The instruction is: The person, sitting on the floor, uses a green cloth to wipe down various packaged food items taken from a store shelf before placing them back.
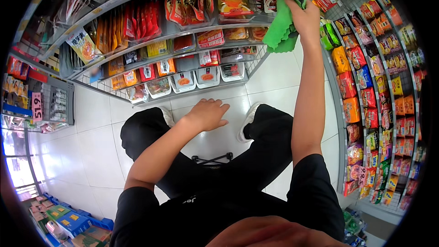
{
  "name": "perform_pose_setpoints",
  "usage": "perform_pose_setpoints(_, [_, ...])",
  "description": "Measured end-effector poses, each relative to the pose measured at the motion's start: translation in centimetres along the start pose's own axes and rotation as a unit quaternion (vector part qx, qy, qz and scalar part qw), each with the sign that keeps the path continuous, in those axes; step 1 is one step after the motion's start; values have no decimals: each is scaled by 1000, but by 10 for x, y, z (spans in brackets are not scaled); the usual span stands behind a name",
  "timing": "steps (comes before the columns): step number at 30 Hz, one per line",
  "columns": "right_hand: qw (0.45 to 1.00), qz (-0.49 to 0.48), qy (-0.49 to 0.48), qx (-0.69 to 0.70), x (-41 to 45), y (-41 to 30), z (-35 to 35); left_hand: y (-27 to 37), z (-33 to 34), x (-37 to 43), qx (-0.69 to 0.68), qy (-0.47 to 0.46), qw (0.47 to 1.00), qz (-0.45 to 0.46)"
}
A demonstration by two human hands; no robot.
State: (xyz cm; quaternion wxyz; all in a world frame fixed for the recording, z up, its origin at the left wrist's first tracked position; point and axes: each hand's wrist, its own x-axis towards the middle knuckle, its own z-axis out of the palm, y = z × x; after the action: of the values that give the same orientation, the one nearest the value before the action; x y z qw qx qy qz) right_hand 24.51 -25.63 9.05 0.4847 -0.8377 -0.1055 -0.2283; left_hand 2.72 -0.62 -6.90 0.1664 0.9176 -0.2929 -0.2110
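Observation:
My right hand [305, 17] is raised at the right end of a tiered metal display shelf [157, 39], gripping a green cleaning cloth [282, 36]. The cloth hangs down beside the shelf's end, and a dark patch shows in its folds. Over the gap between my knees, my left hand [208, 114] hovers with nothing in it, its fingers spread. Before me the shelf carries red snack packets [142, 20], orange packets [111, 32] and a packet with a picture of food [235, 1]. White tubs [207, 76] line its lowest tier.
A rack of bagged instant noodles [368, 99] stands along the right. At left is another shelf [61, 103] with a pink price sign. Boxes [73, 221] are stacked at lower left. I sit low on a folding stool [212, 159] over a white tiled floor [96, 151].

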Motion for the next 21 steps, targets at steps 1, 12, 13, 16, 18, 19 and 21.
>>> perform_pose_setpoints(1, [1000,-5,7,-29,0,1,2,2,-1,0,18,-45,998,-27])
perform_pose_setpoints(12, [984,-124,-40,-118,12,16,35,2,15,-6,27,-35,998,-33])
perform_pose_setpoints(13, [961,-193,-5,-199,12,17,26,3,9,-3,37,-48,998,-34])
perform_pose_setpoints(16, [967,-171,1,-188,-7,-11,12,2,6,-2,51,-61,996,-51])
perform_pose_setpoints(18, [978,-140,11,-157,-17,-25,9,2,6,-4,51,-62,994,-68])
perform_pose_setpoints(19, [967,-152,32,-201,-20,-27,6,2,2,-4,46,-60,995,-60])
perform_pose_setpoints(21, [964,-198,46,-172,-36,-32,8,3,-4,-6,40,-59,996,-61])
